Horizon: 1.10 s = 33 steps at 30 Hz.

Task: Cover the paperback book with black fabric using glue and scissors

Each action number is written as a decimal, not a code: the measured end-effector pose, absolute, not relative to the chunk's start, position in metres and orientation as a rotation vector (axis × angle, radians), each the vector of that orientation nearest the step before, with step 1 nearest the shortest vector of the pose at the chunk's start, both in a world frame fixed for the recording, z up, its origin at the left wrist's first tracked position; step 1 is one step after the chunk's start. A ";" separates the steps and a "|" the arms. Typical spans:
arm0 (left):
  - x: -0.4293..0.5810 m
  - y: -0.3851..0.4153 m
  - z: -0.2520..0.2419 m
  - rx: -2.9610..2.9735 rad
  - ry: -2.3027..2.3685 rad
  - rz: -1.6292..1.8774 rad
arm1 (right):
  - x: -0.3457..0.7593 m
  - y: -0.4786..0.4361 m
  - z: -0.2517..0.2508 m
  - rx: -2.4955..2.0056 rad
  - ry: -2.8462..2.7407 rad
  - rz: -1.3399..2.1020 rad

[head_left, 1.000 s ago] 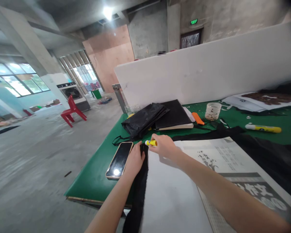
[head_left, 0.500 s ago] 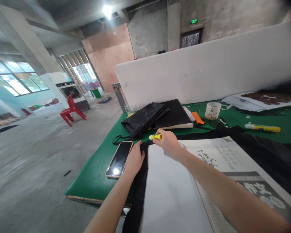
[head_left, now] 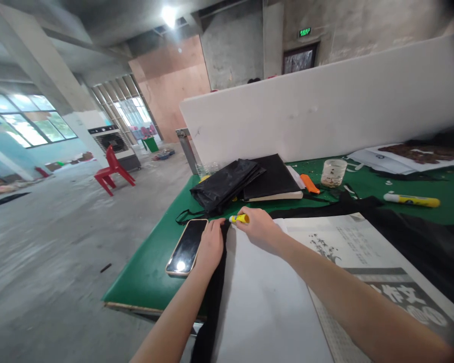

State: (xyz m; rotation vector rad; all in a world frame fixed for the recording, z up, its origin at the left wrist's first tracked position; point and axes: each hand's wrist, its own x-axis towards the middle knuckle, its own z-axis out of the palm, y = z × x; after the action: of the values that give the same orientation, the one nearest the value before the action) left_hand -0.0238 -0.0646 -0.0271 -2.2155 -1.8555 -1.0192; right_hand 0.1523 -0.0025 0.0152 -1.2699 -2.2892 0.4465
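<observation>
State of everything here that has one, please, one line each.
Right hand: closed around yellow glue stick
Yellow glue stick: held, cap unclear
Left hand: touching black fabric, grip unclear
Smartphone: face up, screen dark with glare
Black-covered book: closed
Clear cup: upright, partly filled
Second glue stick: lying flat
Exit sign: lit
Ceiling light: on

Bare workshop hall, concrete wall (head_left: 232, 48), green worktable (head_left: 147, 272), exit sign (head_left: 304, 32)

- A red plastic chair (head_left: 112, 169) is set on the grey concrete floor (head_left: 60, 247).
- A green, lit exit sign (head_left: 304, 33) is mounted on the rough grey wall (head_left: 348, 27).
</observation>
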 end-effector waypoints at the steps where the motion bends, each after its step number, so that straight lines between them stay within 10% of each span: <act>1: -0.024 -0.064 -0.027 -2.200 -1.858 -1.031 | 0.152 -0.003 0.016 -1.263 -2.292 0.458; 33: -0.025 -0.077 -0.010 -1.794 -2.118 -0.779 | 0.147 -0.016 0.012 -1.067 -2.290 0.445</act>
State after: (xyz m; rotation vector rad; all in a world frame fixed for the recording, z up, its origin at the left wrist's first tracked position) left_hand -0.0250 -0.0774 -0.0097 -1.7937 -2.1178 -0.7791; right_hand 0.1467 -0.0159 0.0116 -1.0666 -2.2895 0.4450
